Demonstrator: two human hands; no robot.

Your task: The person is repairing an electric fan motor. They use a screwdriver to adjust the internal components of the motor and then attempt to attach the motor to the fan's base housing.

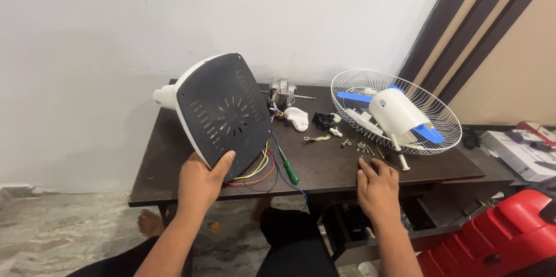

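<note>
Two hands: both over the dark brown wooden table.
Left hand: fingers curled closed on the lower edge of the white fan base with its dark grey vented underside, thumb pressed on the dark face; the base is tilted up on edge.
Right hand: fingers spread wide, flat on the tabletop, gripping nothing.
Small metal screws: just beyond the right fingertips.
Green-handled screwdriver: between the hands, beside coloured wires trailing from the base.
White wire fan guard: behind the right hand.
</note>
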